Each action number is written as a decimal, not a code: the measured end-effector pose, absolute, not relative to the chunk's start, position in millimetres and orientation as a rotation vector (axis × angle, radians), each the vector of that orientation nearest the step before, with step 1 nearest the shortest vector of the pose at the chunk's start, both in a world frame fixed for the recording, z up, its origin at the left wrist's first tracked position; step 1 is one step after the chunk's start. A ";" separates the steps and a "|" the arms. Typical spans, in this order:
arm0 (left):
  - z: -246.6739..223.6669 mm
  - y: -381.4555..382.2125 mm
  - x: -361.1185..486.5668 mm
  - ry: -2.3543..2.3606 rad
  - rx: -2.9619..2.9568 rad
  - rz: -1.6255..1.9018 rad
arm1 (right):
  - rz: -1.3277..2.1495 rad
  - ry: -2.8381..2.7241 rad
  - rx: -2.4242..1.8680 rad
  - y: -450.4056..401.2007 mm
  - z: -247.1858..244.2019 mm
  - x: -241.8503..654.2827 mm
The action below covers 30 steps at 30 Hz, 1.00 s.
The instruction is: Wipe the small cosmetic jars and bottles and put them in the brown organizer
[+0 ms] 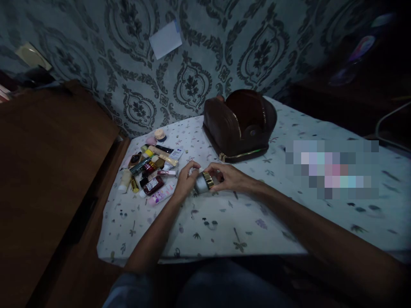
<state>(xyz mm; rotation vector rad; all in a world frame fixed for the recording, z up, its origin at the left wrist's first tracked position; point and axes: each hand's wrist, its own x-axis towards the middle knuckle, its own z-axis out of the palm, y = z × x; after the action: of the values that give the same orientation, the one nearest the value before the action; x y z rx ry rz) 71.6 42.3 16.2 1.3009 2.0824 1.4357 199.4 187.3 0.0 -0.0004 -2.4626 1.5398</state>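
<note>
Between my hands, just above the patterned cloth, lies a pale jar [201, 184] with a gold lid [208, 180], tipped on its side. My left hand [186, 182] is closed round the pale body. The fingers of my right hand [225, 176] grip the gold lid from the other side. A heap of cosmetics lies left of my hands, with a dark red bottle [153, 185], a pink-and-white tube [161, 195] and a cream tube [165, 157] among it. Behind my right hand stands a brown zipped bag [224, 122], its top open.
The white printed cloth [218, 231] covers the table, which meets a patterned wall [192, 81]. A brown wooden cabinet [48, 162] borders the left side. At right is a blurred-out patch [334, 169]; a bottle [356, 55] stands on dark furniture beyond.
</note>
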 end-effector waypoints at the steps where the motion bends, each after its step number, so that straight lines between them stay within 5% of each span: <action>1: 13.7 42.1 69.8 2.072 1.263 1.463 | 1.537 -2.466 0.003 187.5 -1.0 199.2; 24: 36.4 8.9 49.6 1.993 1.661 1.104 | 1.334 -2.433 -0.200 175.4 -9.3 193.9; 30: 44.5 8.5 52.1 2.211 1.514 1.471 | 1.342 -2.432 -0.190 174.4 -6.8 194.8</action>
<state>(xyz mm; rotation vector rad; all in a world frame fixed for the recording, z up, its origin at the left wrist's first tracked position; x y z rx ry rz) 52.1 8.5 44.5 1.5144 2.2107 1.4706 194.8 174.4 -6.8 -0.1895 -2.4321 1.3418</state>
